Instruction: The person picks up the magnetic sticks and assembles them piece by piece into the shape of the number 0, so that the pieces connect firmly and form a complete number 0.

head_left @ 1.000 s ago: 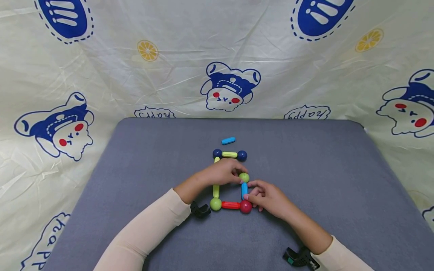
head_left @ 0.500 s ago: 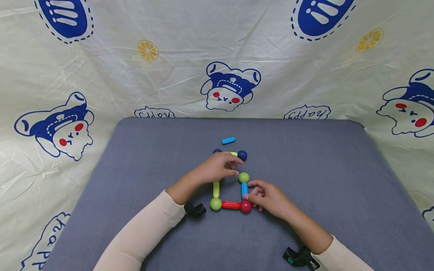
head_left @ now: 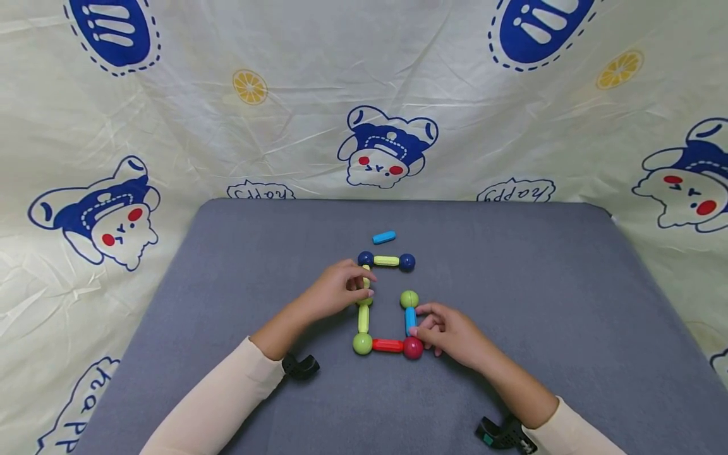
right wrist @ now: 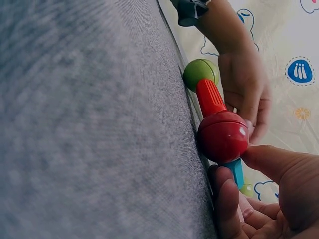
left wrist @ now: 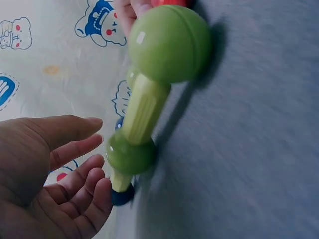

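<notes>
Toy building balls and rods are joined in an unclosed outline on the table. My left hand hovers over the left side, by the middle green ball and yellow rods. In the left wrist view its thumb and fingers stand apart with nothing between them. My right hand holds the blue rod between thumb and fingers, its thumb close to the dark red ball. A green ball tops that rod. A red rod links the dark red ball to the lower left green ball.
Two dark blue balls, one at the right end, flank a yellow rod at the far side of the outline. Beyond it lies a loose blue rod. The grey table meets a printed cloth behind.
My left hand has let go of the right-hand green ball and moved left, over the outline's left side. The right hand has stayed at the blue rod.
</notes>
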`<state>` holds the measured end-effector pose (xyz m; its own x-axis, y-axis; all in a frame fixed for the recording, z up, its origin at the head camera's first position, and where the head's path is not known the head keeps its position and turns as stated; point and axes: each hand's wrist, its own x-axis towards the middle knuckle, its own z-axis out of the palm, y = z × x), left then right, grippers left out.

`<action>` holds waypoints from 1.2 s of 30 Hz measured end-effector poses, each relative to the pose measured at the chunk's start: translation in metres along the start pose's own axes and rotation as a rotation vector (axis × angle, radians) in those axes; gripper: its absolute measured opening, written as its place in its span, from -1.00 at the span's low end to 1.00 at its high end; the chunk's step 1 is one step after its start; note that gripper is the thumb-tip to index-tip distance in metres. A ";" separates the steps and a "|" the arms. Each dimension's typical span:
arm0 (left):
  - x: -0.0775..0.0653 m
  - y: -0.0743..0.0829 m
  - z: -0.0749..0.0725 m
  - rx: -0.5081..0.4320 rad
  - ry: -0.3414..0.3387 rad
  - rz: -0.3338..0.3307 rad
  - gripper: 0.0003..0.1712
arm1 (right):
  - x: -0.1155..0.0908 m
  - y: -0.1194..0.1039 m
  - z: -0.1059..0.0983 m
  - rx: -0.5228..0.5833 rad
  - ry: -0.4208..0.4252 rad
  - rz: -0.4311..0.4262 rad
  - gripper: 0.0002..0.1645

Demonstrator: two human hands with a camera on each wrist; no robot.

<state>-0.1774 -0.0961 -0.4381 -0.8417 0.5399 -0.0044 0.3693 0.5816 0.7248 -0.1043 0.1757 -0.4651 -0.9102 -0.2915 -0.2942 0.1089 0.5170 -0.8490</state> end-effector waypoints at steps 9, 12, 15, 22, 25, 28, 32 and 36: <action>-0.014 -0.013 0.005 -0.033 -0.004 -0.052 -0.66 | -0.001 -0.001 0.000 -0.009 0.008 0.015 -0.35; -0.016 -0.015 0.008 -0.046 -0.005 -0.056 -0.65 | -0.002 -0.001 -0.001 -0.005 0.009 0.011 -0.35; -0.017 -0.018 0.011 -0.049 -0.008 -0.060 -0.63 | -0.003 -0.003 -0.001 0.000 0.009 0.006 -0.35; -0.019 -0.021 0.013 -0.078 0.018 -0.064 -0.64 | -0.002 -0.005 0.000 0.008 -0.005 0.001 -0.33; -0.019 -0.021 0.014 -0.095 0.034 -0.046 -0.66 | -0.002 -0.005 -0.001 0.009 -0.008 0.003 -0.32; -0.020 -0.022 0.014 -0.116 0.046 -0.037 -0.66 | -0.002 -0.006 -0.001 0.005 -0.013 0.008 -0.31; -0.021 -0.022 0.014 -0.125 0.071 -0.056 -0.67 | -0.001 -0.007 -0.003 0.000 -0.031 0.005 -0.33; -0.021 -0.024 0.014 -0.127 0.086 -0.083 -0.67 | 0.002 -0.008 -0.008 -0.008 -0.036 -0.022 -0.38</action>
<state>-0.1630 -0.1127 -0.4647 -0.8998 0.4361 -0.0128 0.2490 0.5373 0.8058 -0.1101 0.1774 -0.4551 -0.8974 -0.3311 -0.2916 0.0859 0.5170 -0.8516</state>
